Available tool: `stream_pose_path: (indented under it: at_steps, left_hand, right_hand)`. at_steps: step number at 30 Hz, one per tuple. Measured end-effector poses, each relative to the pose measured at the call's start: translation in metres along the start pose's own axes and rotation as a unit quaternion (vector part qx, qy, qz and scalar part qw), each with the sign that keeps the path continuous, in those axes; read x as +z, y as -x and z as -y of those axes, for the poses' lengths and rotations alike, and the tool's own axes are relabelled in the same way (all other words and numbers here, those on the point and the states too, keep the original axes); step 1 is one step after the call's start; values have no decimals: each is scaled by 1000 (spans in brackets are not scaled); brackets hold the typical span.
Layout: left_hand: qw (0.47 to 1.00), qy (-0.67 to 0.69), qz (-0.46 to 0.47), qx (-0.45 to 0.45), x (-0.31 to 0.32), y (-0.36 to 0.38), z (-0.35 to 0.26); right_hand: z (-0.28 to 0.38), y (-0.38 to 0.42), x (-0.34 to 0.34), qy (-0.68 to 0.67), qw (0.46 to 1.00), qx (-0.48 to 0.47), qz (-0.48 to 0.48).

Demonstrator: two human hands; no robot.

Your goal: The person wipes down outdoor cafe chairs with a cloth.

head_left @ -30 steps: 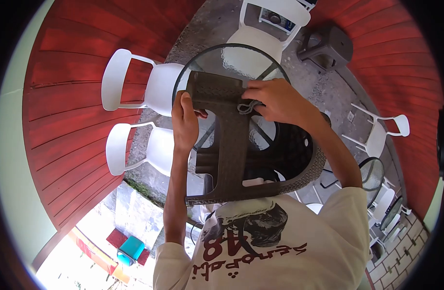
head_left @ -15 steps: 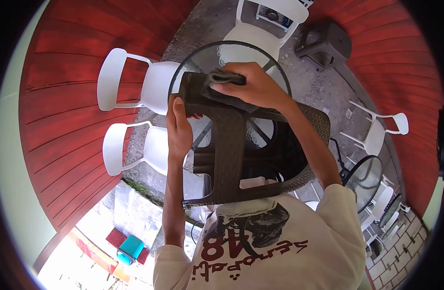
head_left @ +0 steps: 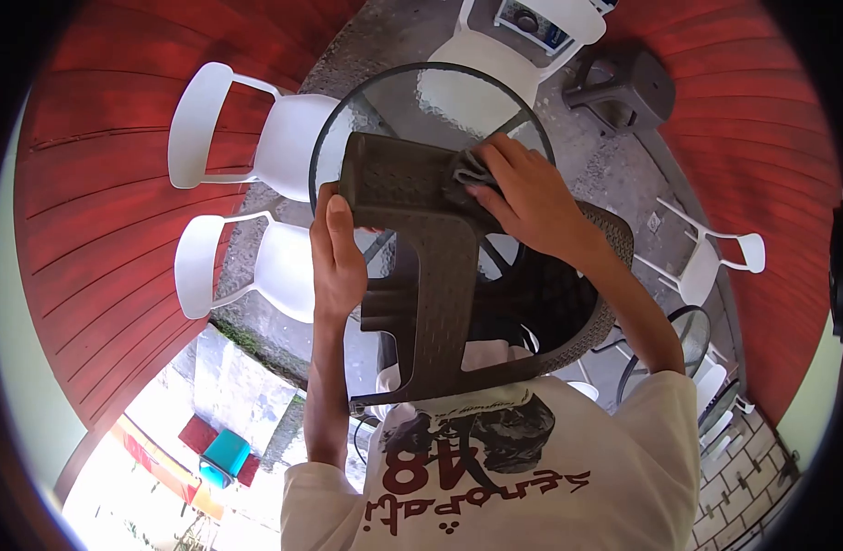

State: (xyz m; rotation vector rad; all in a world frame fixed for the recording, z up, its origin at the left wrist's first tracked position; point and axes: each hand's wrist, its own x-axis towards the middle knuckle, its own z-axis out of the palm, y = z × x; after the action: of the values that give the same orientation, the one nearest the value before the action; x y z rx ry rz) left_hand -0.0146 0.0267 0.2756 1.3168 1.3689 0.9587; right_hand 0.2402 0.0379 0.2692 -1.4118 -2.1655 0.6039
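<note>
A dark brown plastic stool (head_left: 444, 303) with a woven-pattern surface is tipped on its side in front of my chest. My left hand (head_left: 340, 262) grips the stool's upper left corner, thumb on the near face and the other fingers partly hidden behind it. Bunched in my right hand (head_left: 543, 200) is a dark grey cloth (head_left: 470, 174), pressed against the stool's upper panel near its right end. Behind the stool stands a round glass table (head_left: 399, 96) with a dark rim, partly covered by it.
White chairs (head_left: 297, 138) stand to the left and beyond the table. Another brown stool (head_left: 623, 87) sits by the red wall (head_left: 743, 110) at back right. On the right are a white chair (head_left: 702, 266) and another glass table (head_left: 688, 335). A teal container (head_left: 227, 455) lies lower left.
My right hand has slid the cloth to the right along the stool's upper panel. My left hand keeps its hold on the corner. The view has shifted slightly.
</note>
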Motion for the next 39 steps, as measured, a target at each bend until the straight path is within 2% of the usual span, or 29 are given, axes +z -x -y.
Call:
stream_pose_path:
  at_steps: [1,4,7,11,14,16,19,24,29,31,34,37,39]
  left_hand:
    - [1000,7,-4,-9,4,0,-4]
    - [1000,-2,-4,-1,4,-2,1]
    - [1000,-27,5,13,3,-1,2]
    - [998,-32,32,-51,-3,5,5]
    - [996,-31,12,-85,1,7,5]
    - [996,-26,18,-82,0,9,12]
    - [996,-21,48,-72,-4,9,16]
    - [999,-24,22,-1,-3,4,31]
    - [999,-42,-14,-24,2,7,22]
    - [999,-37,21,0,1,3,23]
    - [999,-28,28,0,3,0,20]
    - [999,-30,23,-24,3,0,12]
    - [999,-26,-1,-31,6,3,14]
  right_hand:
    - [0,0,-1,5,1000,-2,-3]
    - [1,-11,9,-143,990,20,6]
    - [18,-35,16,-179,983,-33,29]
    - [26,-63,35,-117,988,-94,28]
    - [23,-62,43,-77,990,-113,25]
    - [23,-57,43,-47,994,-93,41]
    - [15,-42,42,-37,996,-80,16]
    - [-7,-11,22,-14,998,-59,19]
    - [-22,24,-1,6,998,-13,55]
    - [-25,34,-4,14,999,-6,42]
    - [-18,22,-1,-6,1000,-20,6]
    - [5,-9,29,-22,996,-72,-50]
    - [13,-33,42,-58,998,-32,9]
